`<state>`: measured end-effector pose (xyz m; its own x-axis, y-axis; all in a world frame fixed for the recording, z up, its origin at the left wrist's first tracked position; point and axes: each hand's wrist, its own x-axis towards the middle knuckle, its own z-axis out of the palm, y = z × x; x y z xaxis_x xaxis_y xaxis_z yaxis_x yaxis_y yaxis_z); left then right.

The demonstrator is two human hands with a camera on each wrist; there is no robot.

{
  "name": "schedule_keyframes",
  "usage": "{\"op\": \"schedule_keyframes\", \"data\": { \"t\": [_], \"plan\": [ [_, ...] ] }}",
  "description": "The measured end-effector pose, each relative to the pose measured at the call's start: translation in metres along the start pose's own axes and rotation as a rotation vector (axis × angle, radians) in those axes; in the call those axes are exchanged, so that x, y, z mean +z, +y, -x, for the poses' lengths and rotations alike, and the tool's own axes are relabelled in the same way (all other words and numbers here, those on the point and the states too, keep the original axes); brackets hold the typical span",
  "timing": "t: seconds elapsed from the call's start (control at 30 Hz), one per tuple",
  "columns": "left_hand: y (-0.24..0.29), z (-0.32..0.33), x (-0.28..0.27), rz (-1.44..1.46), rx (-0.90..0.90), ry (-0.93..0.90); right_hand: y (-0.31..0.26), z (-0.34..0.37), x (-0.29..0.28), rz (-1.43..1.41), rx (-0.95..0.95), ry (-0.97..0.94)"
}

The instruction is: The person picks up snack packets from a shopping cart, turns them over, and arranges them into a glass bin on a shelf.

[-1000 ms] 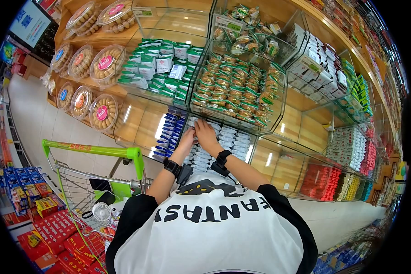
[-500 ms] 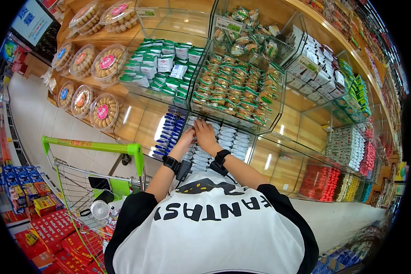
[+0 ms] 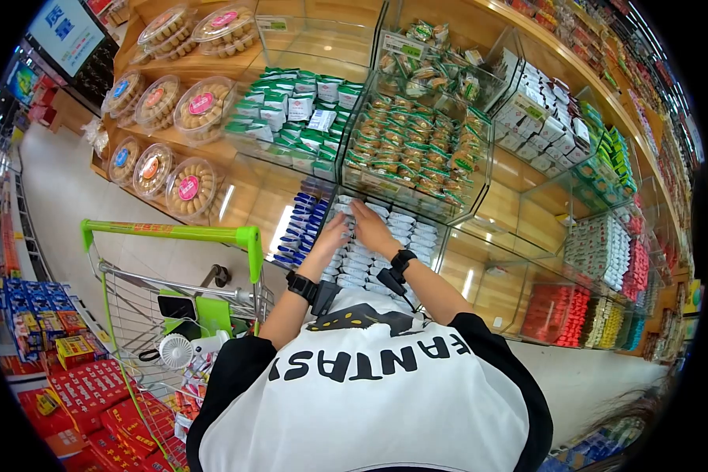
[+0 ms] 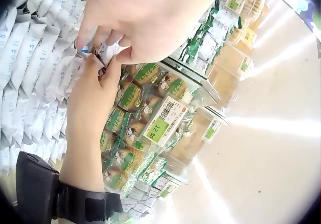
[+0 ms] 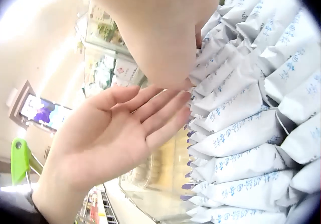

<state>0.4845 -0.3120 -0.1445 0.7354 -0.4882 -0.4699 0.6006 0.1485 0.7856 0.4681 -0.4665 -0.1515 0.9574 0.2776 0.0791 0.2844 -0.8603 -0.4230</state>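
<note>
Both hands reach into a clear bin of white packets with blue lettering (image 5: 241, 159), packed in tight rows. My left hand (image 3: 333, 235) is at the left part of these rows; in the right wrist view its palm shows, with the fingers (image 5: 163, 108) loosely straight and their tips at the packet ends. My right hand (image 3: 372, 228) lies over the rows just to the right, fingers extended toward the back of the bin. In the right wrist view its fingers are mostly hidden behind the hand. A white packet (image 4: 110, 51) shows between the hands in the left wrist view.
Blue packets (image 3: 303, 228) fill the bin section on the left. Behind stand clear bins of green-and-white packets (image 3: 299, 110) and wrapped round pastries (image 3: 409, 149). Tubs of cookies (image 3: 190, 187) line the wooden shelf. A shopping cart with a green handle (image 3: 173, 230) stands at the left.
The head view has shifted, so the shelves sit a little further right. My left hand has come slightly apart from the right, its fingers looser. The right hand stays over the white packets.
</note>
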Motion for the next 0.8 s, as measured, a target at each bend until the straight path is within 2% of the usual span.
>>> {"op": "schedule_keyframes", "data": {
  "t": [0.07, 0.1, 0.23, 0.47, 0.67, 0.8],
  "plan": [
    [0.004, 0.007, 0.001, 0.025, 0.016, -0.027, 0.004, 0.004, -0.003, -0.288, 0.084, 0.185],
    [0.003, 0.01, 0.0, -0.005, 0.043, -0.041, 0.0, 0.005, -0.01, -0.301, 0.087, 0.308],
    [-0.004, 0.01, -0.004, -0.031, 0.017, -0.036, -0.012, 0.016, -0.034, -0.417, 0.215, 0.433],
    [-0.011, -0.018, 0.001, -0.17, 0.049, -0.006, -0.018, 0.05, -0.043, -0.463, 0.259, 0.516],
    [0.004, -0.016, 0.012, -0.266, -0.046, 0.033, -0.026, 0.083, -0.058, -0.501, 0.313, 0.515],
    [-0.002, -0.011, 0.01, -0.254, 0.057, 0.007, -0.032, 0.097, -0.063, -0.497, 0.306, 0.519]
  ]
}}
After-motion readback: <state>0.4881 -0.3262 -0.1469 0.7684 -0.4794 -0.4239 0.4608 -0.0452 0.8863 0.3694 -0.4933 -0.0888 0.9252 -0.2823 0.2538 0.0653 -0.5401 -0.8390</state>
